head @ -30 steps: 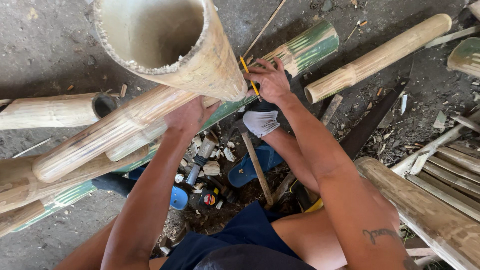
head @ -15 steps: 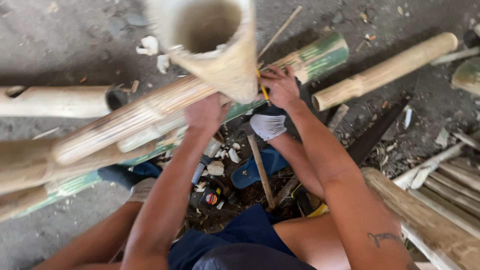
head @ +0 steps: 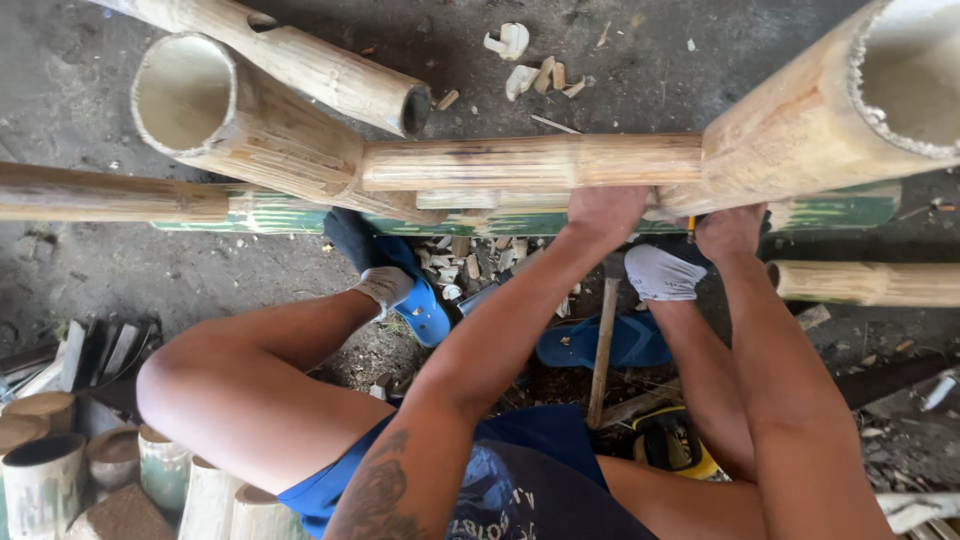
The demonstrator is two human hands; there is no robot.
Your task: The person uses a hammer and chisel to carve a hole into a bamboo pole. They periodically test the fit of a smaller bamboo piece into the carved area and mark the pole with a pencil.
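Observation:
My left hand (head: 605, 212) grips a horizontal bamboo crosspiece (head: 530, 163) from below, where it meets a thick hollow bamboo pole (head: 800, 130) that rises toward the upper right. My right hand (head: 732, 232) is closed just beside it, under the thick pole, holding a small yellow pencil (head: 690, 229) against the joint. A second wide hollow bamboo (head: 215, 115) joins the crosspiece's left end. A green-skinned bamboo (head: 270, 214) lies on the ground behind them.
My feet in white socks rest by blue sandals (head: 425, 312). A wooden tool handle (head: 603, 350) and a yellow tool (head: 690, 450) lie between my legs. Cut bamboo sections (head: 45, 465) stand at lower left. Another bamboo length (head: 870, 282) lies at right, with chips scattered around.
My view has swung left and moved closer. The thick hollow pole's open end now sits at upper right instead of top centre. Both hands stay at the joint.

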